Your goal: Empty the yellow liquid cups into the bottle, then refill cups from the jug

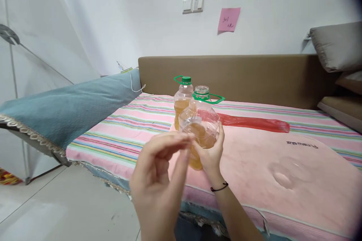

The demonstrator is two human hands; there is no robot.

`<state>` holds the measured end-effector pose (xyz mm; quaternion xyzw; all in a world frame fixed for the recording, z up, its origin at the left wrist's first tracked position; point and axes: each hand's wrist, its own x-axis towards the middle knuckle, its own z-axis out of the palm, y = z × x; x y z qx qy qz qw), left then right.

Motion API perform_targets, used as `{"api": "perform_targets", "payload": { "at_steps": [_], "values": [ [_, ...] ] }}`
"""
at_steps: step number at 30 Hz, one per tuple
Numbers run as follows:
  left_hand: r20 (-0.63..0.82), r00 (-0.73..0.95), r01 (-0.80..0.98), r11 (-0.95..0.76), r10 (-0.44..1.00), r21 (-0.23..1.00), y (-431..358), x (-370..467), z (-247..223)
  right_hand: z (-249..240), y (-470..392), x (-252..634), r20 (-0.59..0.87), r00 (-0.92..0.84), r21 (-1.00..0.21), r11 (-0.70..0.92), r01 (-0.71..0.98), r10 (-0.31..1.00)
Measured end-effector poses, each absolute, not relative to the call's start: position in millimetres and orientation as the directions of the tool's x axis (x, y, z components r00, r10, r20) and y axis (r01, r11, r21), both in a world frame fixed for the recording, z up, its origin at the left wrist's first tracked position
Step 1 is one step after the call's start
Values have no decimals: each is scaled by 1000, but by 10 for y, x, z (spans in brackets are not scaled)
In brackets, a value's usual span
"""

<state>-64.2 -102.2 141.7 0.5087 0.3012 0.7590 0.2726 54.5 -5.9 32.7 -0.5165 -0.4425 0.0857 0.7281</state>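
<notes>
My right hand [210, 154] is wrapped round the side of a large clear plastic bottle [199, 118], which stands upright on the pink mat. This bottle has an uncapped mouth, a green ring handle [216, 99] at its neck and amber liquid inside. Closer to the camera, my left hand [161, 180] is raised in front of the bottle, its fingers curled toward the thumb in a blurred pinch. Whatever it may hold cannot be made out. Just behind stands a second bottle [183, 94] with a green cap, also partly filled with amber liquid.
A red plastic bag [254, 123] lies behind the pink mat [246, 180]. On the mat's right part rests a clear, roundish object [294, 171], hard to make out. The striped bed sheet [118, 135] reaches the brown headboard [240, 77]. Grey cushions [339, 45] are stacked at right.
</notes>
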Motion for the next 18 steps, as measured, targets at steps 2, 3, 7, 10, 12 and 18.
{"api": "perform_targets", "payload": {
  "at_steps": [2,3,7,10,12,18],
  "values": [
    [558,-340,-172,-633,757,755,-782,-680,1350,357,-127,603,556,600,-820,496,285,575],
    [505,-342,-201,-587,792,785,-682,-700,1300,379,-172,636,545,603,-824,505,256,583],
    [305,-273,-229,-370,912,901,-471,-744,1118,516,-438,810,528,562,-829,529,179,637],
    [302,-261,-211,-360,917,909,-450,-685,1064,653,-715,998,528,538,-824,550,137,657],
    [353,-193,-205,-390,915,898,-466,-594,1053,737,-925,1156,505,534,-833,546,95,678],
    [307,632,-255,-184,712,949,-665,-82,967,835,-1624,1727,411,497,-882,472,5,764]
  ]
}}
